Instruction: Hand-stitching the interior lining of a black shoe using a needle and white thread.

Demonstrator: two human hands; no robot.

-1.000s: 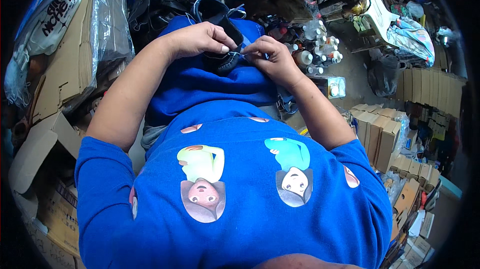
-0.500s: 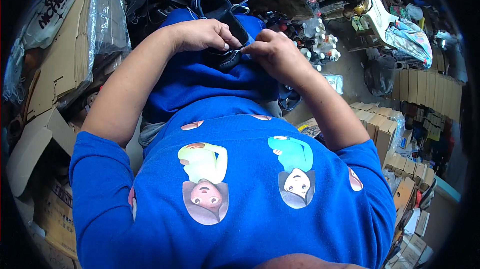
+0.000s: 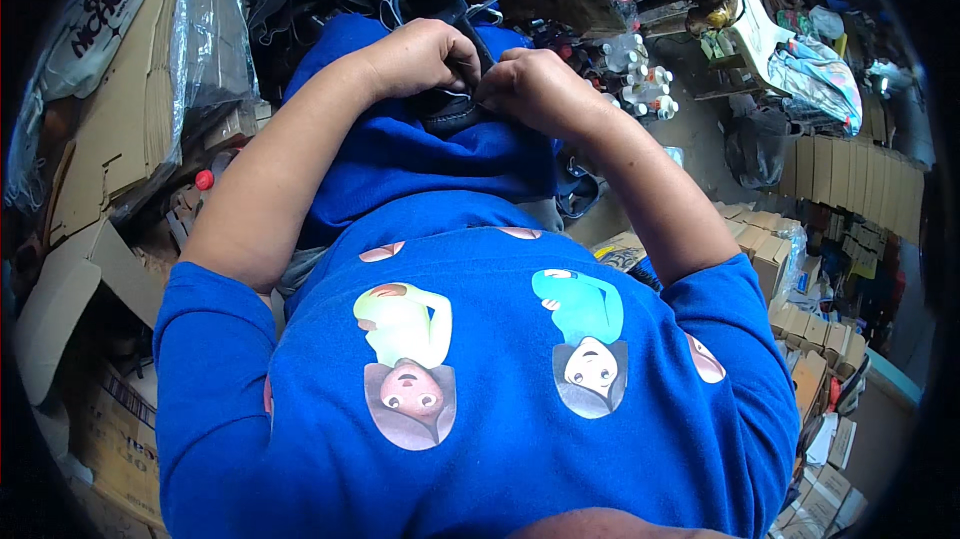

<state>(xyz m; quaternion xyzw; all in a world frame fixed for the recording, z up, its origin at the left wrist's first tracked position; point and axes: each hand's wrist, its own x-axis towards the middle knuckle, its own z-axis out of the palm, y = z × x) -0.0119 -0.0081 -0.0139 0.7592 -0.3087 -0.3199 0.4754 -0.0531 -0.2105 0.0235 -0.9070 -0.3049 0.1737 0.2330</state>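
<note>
Together, two hands, left (image 3: 425,57) and right (image 3: 535,89), on one dark shoe (image 3: 440,104)

cluttered workshop, cardboard boxes (image 3: 110,139), glue bottles (image 3: 640,89)

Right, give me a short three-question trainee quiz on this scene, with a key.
1. True or false: both hands grip the dark shoe on the lap.
2. Which side of the person holds the small white plastic bottles: A left, B right?
3. Fill in: the flattened brown cardboard boxes lie on the person's ____ side.

Key: 1 true, the left hand and right hand meet on it. 2 B. 3 left.
</note>
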